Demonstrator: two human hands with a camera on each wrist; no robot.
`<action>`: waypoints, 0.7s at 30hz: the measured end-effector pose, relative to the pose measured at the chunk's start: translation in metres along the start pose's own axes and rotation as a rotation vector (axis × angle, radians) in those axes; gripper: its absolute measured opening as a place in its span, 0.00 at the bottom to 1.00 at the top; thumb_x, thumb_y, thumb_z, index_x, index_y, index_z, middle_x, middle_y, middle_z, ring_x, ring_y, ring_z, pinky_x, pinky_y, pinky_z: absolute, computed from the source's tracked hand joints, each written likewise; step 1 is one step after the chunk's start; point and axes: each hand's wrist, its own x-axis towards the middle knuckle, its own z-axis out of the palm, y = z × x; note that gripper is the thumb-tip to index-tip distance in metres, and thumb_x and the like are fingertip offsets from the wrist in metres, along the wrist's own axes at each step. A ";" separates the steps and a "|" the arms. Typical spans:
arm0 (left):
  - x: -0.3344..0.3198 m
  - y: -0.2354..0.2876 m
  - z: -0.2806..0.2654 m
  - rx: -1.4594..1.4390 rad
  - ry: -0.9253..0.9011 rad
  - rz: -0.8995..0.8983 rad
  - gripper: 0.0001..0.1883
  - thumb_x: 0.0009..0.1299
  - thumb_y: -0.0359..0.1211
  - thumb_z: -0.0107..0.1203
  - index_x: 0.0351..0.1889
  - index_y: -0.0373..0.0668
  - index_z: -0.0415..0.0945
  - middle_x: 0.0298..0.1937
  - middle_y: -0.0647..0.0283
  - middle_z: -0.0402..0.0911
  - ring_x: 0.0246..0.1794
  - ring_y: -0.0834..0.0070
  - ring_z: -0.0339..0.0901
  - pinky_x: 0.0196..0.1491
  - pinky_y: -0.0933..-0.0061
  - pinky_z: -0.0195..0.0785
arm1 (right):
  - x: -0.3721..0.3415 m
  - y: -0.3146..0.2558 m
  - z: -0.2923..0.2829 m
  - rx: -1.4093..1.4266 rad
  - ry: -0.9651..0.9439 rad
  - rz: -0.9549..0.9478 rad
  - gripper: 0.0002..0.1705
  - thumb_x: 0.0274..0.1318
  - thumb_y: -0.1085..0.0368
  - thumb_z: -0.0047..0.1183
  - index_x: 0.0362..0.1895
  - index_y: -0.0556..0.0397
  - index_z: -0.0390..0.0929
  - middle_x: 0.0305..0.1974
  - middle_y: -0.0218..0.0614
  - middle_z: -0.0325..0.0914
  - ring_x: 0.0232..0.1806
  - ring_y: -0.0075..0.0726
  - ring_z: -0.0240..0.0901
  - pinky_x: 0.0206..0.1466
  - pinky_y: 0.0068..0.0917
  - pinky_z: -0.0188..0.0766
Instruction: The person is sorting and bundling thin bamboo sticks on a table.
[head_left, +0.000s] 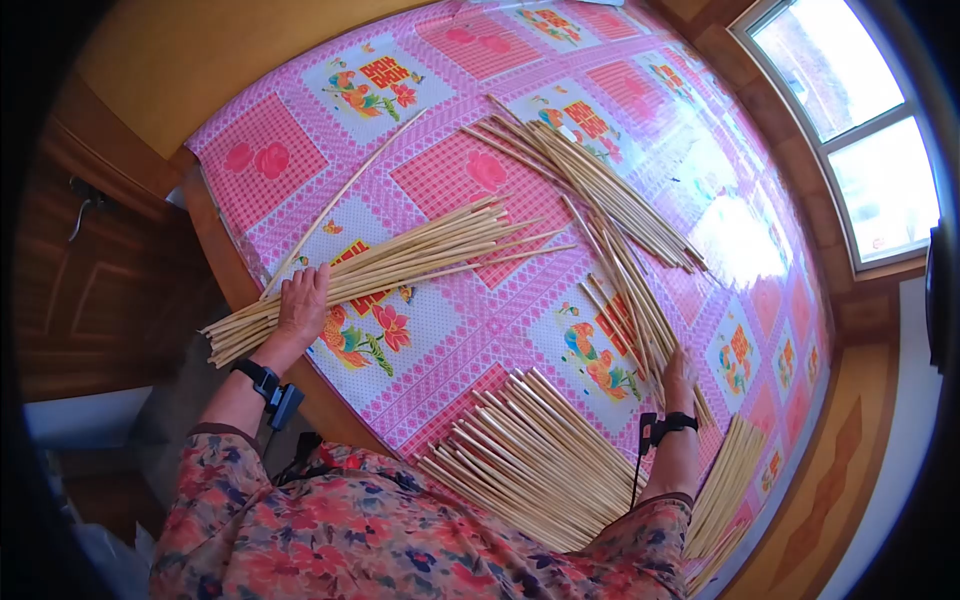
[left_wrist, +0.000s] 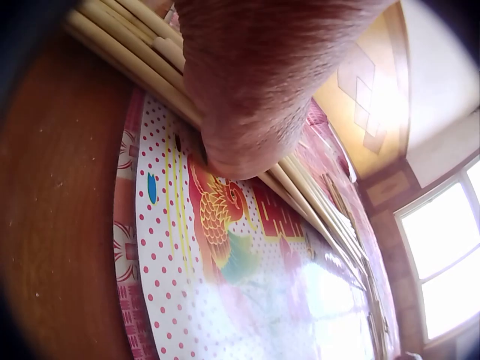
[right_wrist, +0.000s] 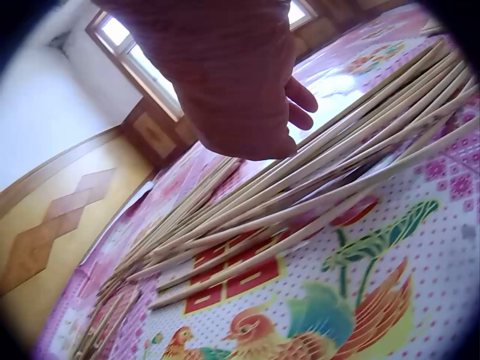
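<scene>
My left hand (head_left: 303, 305) grips a thick bundle of thin pale wooden sticks (head_left: 420, 245) at the left; the near ends jut out past the table edge. The left wrist view shows the hand lying across these sticks (left_wrist: 142, 64), its fingers mostly hidden behind the palm. Over on the right, my right hand (head_left: 678, 376) is beside the near end of a looser group of sticks (head_left: 640, 290). Seen from the right wrist, the right hand (right_wrist: 232, 90) has relaxed fingers right at the upper side of that group.
A wide fan of sticks (head_left: 530, 450) lies at the table's near edge, with another pile (head_left: 730, 470) to its right. Farther back lies one more bunch (head_left: 610, 190). One long single stick (head_left: 350, 185) lies at left. A shiny pink patterned cloth (head_left: 520, 320) covers the table.
</scene>
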 end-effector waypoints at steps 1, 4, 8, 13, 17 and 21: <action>0.000 0.001 -0.001 -0.011 -0.003 0.002 0.27 0.50 0.23 0.48 0.52 0.38 0.58 0.37 0.58 0.66 0.40 0.63 0.64 0.39 0.62 0.56 | 0.004 -0.048 -0.040 0.097 0.067 -0.109 0.09 0.43 0.77 0.40 0.33 0.56 0.68 0.33 0.43 0.69 0.40 0.47 0.69 0.39 0.36 0.67; -0.001 -0.002 0.001 -0.013 -0.014 0.004 0.27 0.51 0.23 0.48 0.52 0.38 0.58 0.37 0.58 0.66 0.40 0.63 0.64 0.39 0.63 0.56 | 0.023 -0.154 -0.076 0.287 0.323 -0.586 0.24 0.42 0.73 0.44 0.50 0.51 0.65 0.42 0.40 0.67 0.45 0.42 0.63 0.48 0.37 0.60; -0.002 -0.001 0.003 0.009 0.012 0.027 0.25 0.52 0.24 0.47 0.51 0.37 0.60 0.36 0.59 0.67 0.39 0.65 0.65 0.38 0.64 0.57 | 0.039 -0.260 -0.060 0.223 0.361 -0.856 0.26 0.47 0.71 0.39 0.56 0.50 0.59 0.53 0.40 0.63 0.60 0.44 0.52 0.61 0.47 0.45; -0.007 -0.004 0.001 0.004 0.033 0.005 0.23 0.52 0.23 0.44 0.49 0.37 0.61 0.36 0.59 0.67 0.39 0.64 0.65 0.38 0.65 0.57 | 0.057 -0.290 -0.041 0.220 0.264 -0.866 0.21 0.48 0.71 0.39 0.51 0.54 0.62 0.42 0.41 0.68 0.51 0.44 0.62 0.59 0.49 0.49; -0.011 -0.005 -0.004 -0.090 0.058 0.022 0.22 0.53 0.23 0.44 0.49 0.38 0.62 0.37 0.59 0.68 0.40 0.65 0.65 0.39 0.66 0.57 | 0.048 -0.282 -0.045 0.134 0.271 -0.929 0.15 0.46 0.70 0.40 0.42 0.57 0.65 0.32 0.41 0.69 0.38 0.42 0.66 0.47 0.43 0.57; -0.012 -0.013 -0.006 -0.105 0.015 0.045 0.23 0.53 0.24 0.45 0.50 0.39 0.62 0.37 0.60 0.68 0.40 0.68 0.66 0.38 0.66 0.57 | 0.041 -0.270 -0.050 0.194 0.359 -0.993 0.11 0.44 0.70 0.40 0.36 0.56 0.67 0.27 0.41 0.68 0.34 0.42 0.65 0.39 0.39 0.58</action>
